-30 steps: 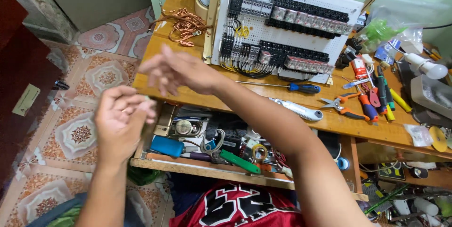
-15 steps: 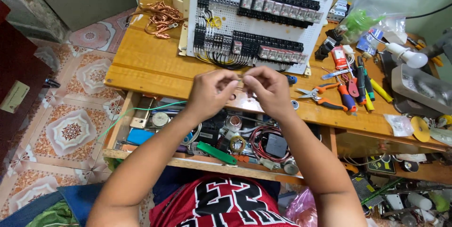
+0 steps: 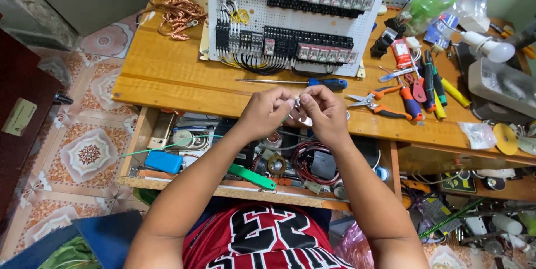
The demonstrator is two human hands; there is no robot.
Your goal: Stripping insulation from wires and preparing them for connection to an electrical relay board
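A wooden workbench [image 3: 167, 79] carried a white relay panel [image 3: 296, 18], a blue-handled screwdriver [image 3: 326, 83], pliers [image 3: 385, 104] (orange-gripped), and copper wire [image 3: 178, 15]; its open drawer [image 3: 184, 182] held clutter.

Both bare forearms reach forward from the lower edge of the view and angle inward until the hands meet at the centre. The left hand [image 3: 267, 110] and right hand [image 3: 322, 113] face each other, knuckles up, fingertips pinched together and almost touching.
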